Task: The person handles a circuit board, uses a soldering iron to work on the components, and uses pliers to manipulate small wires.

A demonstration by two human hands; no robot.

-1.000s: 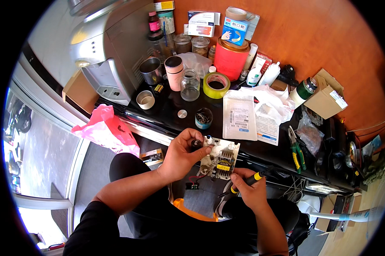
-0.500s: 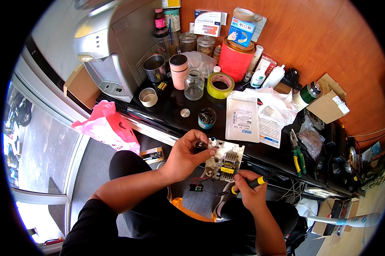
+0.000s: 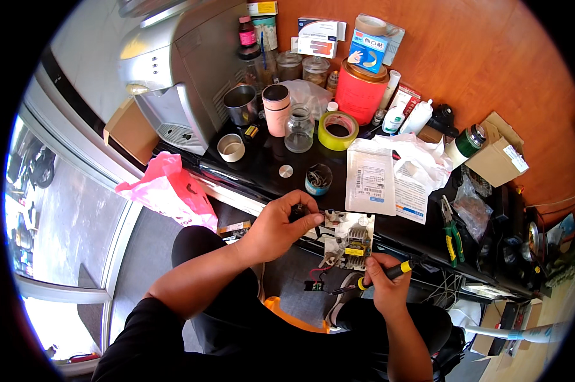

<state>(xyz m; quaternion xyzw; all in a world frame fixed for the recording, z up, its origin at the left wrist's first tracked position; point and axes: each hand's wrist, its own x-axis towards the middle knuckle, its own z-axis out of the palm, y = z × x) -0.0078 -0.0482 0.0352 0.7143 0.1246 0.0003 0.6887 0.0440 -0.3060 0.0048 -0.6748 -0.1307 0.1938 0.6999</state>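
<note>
Over my lap, in front of the black counter, is a pale circuit board (image 3: 365,224) with metal heat-sink fins and a yellow-labelled transformer (image 3: 355,250). My left hand (image 3: 276,228) is at its left edge, thumb and fingers closed around a small dark part (image 3: 298,212); whether that part is joined to the board I cannot tell. My right hand (image 3: 388,285) grips a yellow-and-black handled tool (image 3: 399,270), probably a screwdriver, its dark end pointing lower left. The right fingertips also touch the board's lower right corner. A small black-green module (image 3: 313,286) hangs below on red wires.
A small tin (image 3: 318,180) of metal bits and a metal disc (image 3: 285,171) lie on the counter nearby. Beyond stand a glass jar (image 3: 299,130), yellow-green tape (image 3: 338,131) and a pink flask (image 3: 276,113). Paper packets (image 3: 370,178) and green-yellow pliers (image 3: 452,232) are at right.
My left thumb has drawn back from the board's face to its left edge. The whole view has shifted slightly. My right hand keeps the same hold on the tool.
</note>
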